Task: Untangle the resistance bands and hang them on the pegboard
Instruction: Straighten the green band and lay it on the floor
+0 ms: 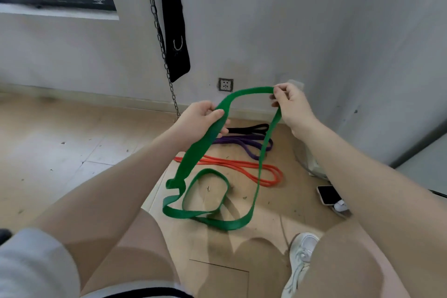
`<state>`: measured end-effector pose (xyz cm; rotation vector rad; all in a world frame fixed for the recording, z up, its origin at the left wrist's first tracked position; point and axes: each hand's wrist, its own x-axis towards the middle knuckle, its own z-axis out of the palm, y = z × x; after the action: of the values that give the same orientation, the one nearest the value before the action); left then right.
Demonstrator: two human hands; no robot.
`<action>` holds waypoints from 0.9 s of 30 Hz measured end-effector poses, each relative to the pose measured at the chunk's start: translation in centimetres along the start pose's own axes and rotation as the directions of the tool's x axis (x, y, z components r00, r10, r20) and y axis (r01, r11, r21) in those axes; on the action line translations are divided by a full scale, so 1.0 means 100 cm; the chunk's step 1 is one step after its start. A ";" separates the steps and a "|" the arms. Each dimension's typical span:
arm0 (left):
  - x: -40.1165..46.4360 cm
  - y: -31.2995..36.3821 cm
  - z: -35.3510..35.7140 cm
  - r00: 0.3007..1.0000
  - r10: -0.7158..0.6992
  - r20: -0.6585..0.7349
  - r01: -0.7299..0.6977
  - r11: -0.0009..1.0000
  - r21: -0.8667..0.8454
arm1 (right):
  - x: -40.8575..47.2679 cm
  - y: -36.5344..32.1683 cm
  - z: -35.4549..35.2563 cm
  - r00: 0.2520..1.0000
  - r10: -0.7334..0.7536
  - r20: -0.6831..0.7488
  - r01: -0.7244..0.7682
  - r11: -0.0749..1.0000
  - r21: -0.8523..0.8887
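With our left hand (202, 120) and right hand (291, 101) both gripping the green band (260, 172), its lower loops trailing on the floor (72, 147), we risk tightening what looks like a crossover if we pull apart.

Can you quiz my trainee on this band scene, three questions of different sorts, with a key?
1. True or false: both hands grip the green band.
2. Which band lies on the floor nearest the wall? A) orange B) purple C) black
3. Fill in: the green band's lower end shows a twisted ____ hanging near the floor.

Key
1. True: the left hand and right hand each hold it.
2. C: the black band lies nearest the wall, then the purple band, then the orange band.
3. loop.
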<state>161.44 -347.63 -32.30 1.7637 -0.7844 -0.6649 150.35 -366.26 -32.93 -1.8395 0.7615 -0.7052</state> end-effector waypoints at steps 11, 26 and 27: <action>0.030 -0.099 -0.011 0.944 -0.252 0.214 0.050 0.749 0.660 | 0.019 0.073 -0.005 0.972 0.231 -0.038 -0.234 0.966 -0.109; 0.038 -0.007 -0.016 0.576 0.518 0.632 -0.807 0.240 0.539 | -0.011 0.041 0.020 0.780 0.354 0.515 -0.394 0.918 -0.035; 0.036 -0.004 -0.019 0.546 0.540 0.640 -0.824 0.207 0.528 | -0.015 0.034 0.025 0.765 0.285 0.578 -0.390 0.919 0.064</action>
<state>165.22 -349.17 -32.32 1.7274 -2.2653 0.1438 150.63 -364.78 -37.17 -1.5591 0.5862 0.0220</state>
